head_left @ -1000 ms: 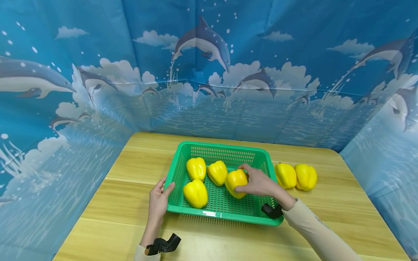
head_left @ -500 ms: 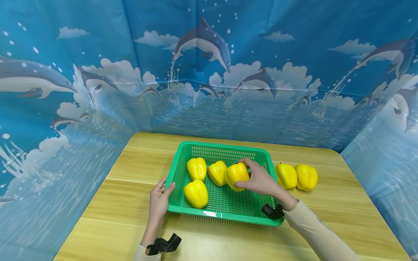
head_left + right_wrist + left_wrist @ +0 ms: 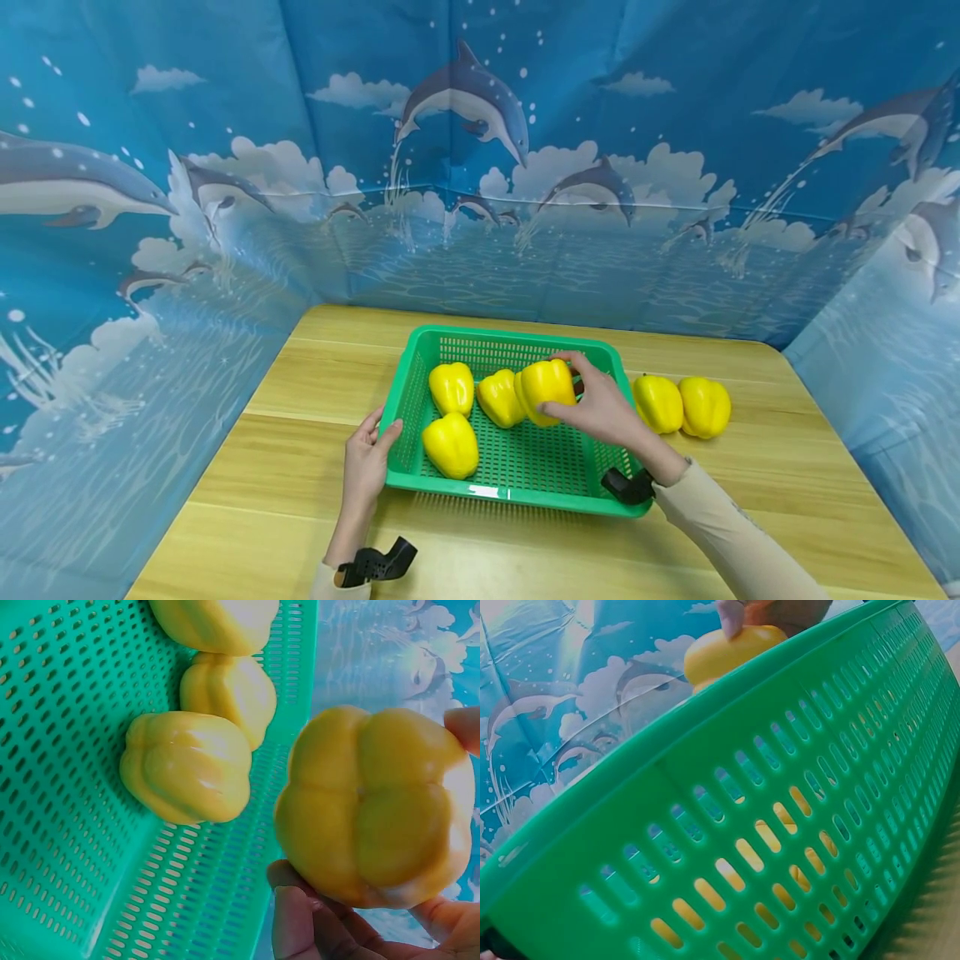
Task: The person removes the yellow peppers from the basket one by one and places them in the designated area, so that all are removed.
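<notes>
My right hand (image 3: 606, 412) grips a yellow bell pepper (image 3: 543, 390) and holds it raised over the green plastic basket (image 3: 555, 502). Its lobed end (image 3: 375, 806) fills much of the right wrist view, with fingers around its sides. Inside the basket lie three more yellow bell peppers: one at the back left (image 3: 452, 387), one in front of it (image 3: 451, 447), and one nearer the middle (image 3: 499, 398), partly behind the raised pepper. On the left, my left hand (image 3: 364, 462) holds the basket's rim, thumb on top; the fingers underneath are mostly hidden.
Two more yellow bell peppers (image 3: 657, 404) (image 3: 703, 407) sit side by side on the wooden table (image 3: 285, 467), just right of the basket. A blue dolphin-print cloth (image 3: 480, 258) hangs behind and along the sides of the table.
My right hand has lifted the bell pepper up off the basket's floor and slightly away from me. The left hand stays on the rim, and the other peppers are unmoved.
</notes>
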{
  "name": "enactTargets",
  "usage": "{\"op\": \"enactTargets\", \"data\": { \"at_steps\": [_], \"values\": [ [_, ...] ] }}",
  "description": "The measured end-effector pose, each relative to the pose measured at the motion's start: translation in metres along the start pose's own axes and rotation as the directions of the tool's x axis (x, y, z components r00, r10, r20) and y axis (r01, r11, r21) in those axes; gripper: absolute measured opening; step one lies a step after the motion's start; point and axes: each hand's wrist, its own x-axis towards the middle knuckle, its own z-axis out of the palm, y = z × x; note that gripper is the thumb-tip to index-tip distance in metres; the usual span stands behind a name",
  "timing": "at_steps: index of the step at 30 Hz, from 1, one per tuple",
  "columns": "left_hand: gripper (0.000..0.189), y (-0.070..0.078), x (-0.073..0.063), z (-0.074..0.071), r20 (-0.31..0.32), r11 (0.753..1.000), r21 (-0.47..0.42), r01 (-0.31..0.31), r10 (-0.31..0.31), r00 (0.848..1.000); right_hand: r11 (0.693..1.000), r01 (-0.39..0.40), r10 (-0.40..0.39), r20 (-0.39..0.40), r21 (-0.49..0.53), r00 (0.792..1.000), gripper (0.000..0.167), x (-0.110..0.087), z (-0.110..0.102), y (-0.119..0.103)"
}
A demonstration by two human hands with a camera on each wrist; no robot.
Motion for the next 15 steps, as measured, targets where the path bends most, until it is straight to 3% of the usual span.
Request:
{"op": "enactTargets", "data": {
  "at_steps": [10, 15],
  "values": [
    [0.055, 0.001, 0.0, 0.0, 0.002, 1.0, 0.01, 0.008, -0.008, 1.0, 0.996, -0.073, 0.076, -0.064, 0.046, 0.995, 0.076, -0.003, -0.015, -0.007],
    [0.054, 0.001, 0.001, 0.0, 0.007, 1.0, -0.002, 0.013, -0.013, 1.0, 0.997, -0.058, 0.063, -0.088, 0.052, 0.994, 0.074, -0.006, -0.024, -0.014]
  ]
}}
